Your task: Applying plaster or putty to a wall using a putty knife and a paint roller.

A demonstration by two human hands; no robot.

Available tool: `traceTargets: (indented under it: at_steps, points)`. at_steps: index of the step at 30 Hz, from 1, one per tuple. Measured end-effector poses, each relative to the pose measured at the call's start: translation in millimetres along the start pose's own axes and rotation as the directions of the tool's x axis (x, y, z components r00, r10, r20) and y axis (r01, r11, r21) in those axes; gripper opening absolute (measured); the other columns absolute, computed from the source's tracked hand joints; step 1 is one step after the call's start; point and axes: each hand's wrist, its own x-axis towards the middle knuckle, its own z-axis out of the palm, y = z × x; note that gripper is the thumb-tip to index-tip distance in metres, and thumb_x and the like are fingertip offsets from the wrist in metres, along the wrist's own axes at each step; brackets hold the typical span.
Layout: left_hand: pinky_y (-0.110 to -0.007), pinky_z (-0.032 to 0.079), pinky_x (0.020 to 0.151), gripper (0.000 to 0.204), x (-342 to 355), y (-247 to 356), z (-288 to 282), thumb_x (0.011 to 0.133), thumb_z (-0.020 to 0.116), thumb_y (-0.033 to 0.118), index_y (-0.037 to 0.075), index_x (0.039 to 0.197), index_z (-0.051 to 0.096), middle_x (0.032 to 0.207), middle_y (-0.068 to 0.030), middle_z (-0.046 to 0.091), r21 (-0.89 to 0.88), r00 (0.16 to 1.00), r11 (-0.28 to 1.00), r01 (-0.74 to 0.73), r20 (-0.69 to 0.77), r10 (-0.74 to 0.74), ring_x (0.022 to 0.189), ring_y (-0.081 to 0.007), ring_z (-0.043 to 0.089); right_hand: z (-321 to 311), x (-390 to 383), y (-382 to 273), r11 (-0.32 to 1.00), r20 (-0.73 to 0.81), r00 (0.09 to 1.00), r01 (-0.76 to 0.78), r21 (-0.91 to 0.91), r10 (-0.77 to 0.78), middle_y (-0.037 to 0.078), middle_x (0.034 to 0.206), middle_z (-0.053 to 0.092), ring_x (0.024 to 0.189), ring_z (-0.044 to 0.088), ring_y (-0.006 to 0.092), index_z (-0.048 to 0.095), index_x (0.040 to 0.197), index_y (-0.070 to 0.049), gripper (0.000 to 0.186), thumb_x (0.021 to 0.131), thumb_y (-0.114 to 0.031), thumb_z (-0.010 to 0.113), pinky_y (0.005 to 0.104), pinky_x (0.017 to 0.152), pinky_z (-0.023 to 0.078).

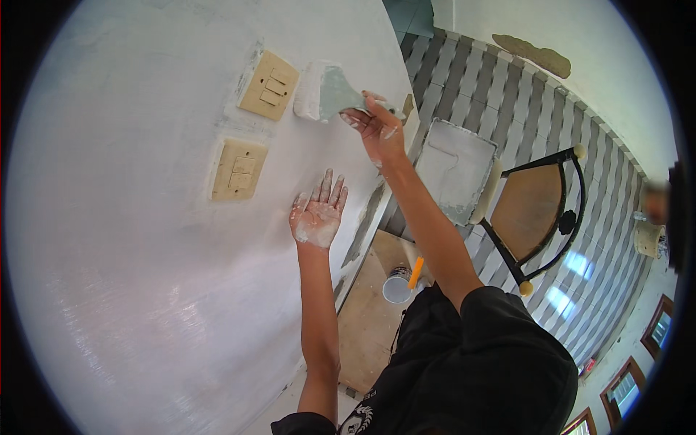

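Observation:
At the wall [138, 217] on my left, my right hand [378, 130] grips a wide flat paintbrush [335, 91] by its handle. Its broad end is coated white and lies close to the wall, beside a cream switch plate [269, 85]; whether it touches is hard to tell. Lower down, my left hand [318, 215] is open, palm up and fingers stretched out, with nothing in it. White smears cover both hands. A second cream switch plate [238, 170] sits to the left of my left hand.
Below stands a white-coated tray [455, 167], next to a chair with a brown seat [528, 210] and black frame. A tub [397, 287] with an orange-handled tool [416, 272] rests on a brown board [370, 319]. Grey striped tiles [580, 181] cover the floor.

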Motion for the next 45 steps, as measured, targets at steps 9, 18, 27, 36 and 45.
traceTargets:
  at_steps: [9,18,27,36,45]
  points:
    - [-0.049,0.023,0.11,0.061,-2.3,0.6,0.5,0.091,0.031,0.028,0.002,0.144,0.015,0.146,-0.0163,0.03,-0.071,1.0,0.997,0.02,-0.001,-0.021,0.136,-0.0364,0.025,-6.0,-8.3,-2.3,1.0,-0.021,1.0,-0.001,-0.016,0.001,0.015,0.096,0.063,0.086,0.065,0.0289,0.053,0.11,-0.002,0.027,0.088,-0.017,0.058,0.0396,0.082,0.052]
    - [-0.049,0.023,0.11,0.06,-0.6,3.5,-11.0,0.092,0.031,0.028,0.003,0.144,0.015,0.146,-0.0154,0.03,-0.083,0.999,0.996,0.028,0.02,-0.027,0.135,-0.0354,0.026,-16.2,-47.1,20.7,0.998,-0.075,0.996,-0.051,-0.022,0.05,0.015,0.094,0.064,0.087,0.066,0.0284,0.053,0.11,-0.002,0.026,0.09,-0.019,0.056,0.0364,0.08,0.053]
    - [-0.048,0.023,0.111,0.058,0.2,10.7,-30.4,0.089,0.034,0.02,0.002,0.142,0.021,0.146,-0.0138,0.03,-0.035,1.0,0.999,-0.008,0.009,0.009,0.135,-0.0339,0.027,-4.7,-66.5,43.4,0.995,-0.12,0.989,-0.073,0.066,0.08,0.016,0.094,0.065,0.085,0.066,0.0269,0.053,0.109,-0.003,0.026,0.089,-0.018,0.058,0.0361,0.079,0.054]
    - [-0.049,0.023,0.111,0.049,-22.0,15.4,-35.9,0.098,0.019,0.025,0.006,0.142,0.024,0.144,-0.0134,0.035,-0.057,0.998,0.998,-0.026,-0.059,0.023,0.134,-0.034,0.029,-1.7,-90.2,58.9,0.995,-0.149,0.984,-0.088,0.046,0.094,0.014,0.092,0.065,0.083,0.067,0.0271,0.055,0.107,0.0,0.024,0.088,-0.015,0.058,0.0361,0.077,0.053]
    - [-0.048,0.024,0.111,0.054,-23.9,21.3,-44.8,0.09,0.033,0.017,0.003,0.141,0.025,0.146,-0.0126,0.031,-0.008,0.999,0.999,-0.04,-0.028,0.039,0.135,-0.0335,0.028,5.7,-96.9,69.9,0.993,-0.146,0.983,-0.105,0.047,0.111,0.016,0.095,0.065,0.087,0.066,0.0282,0.054,0.109,-0.002,0.028,0.087,-0.018,0.059,0.0374,0.079,0.053]
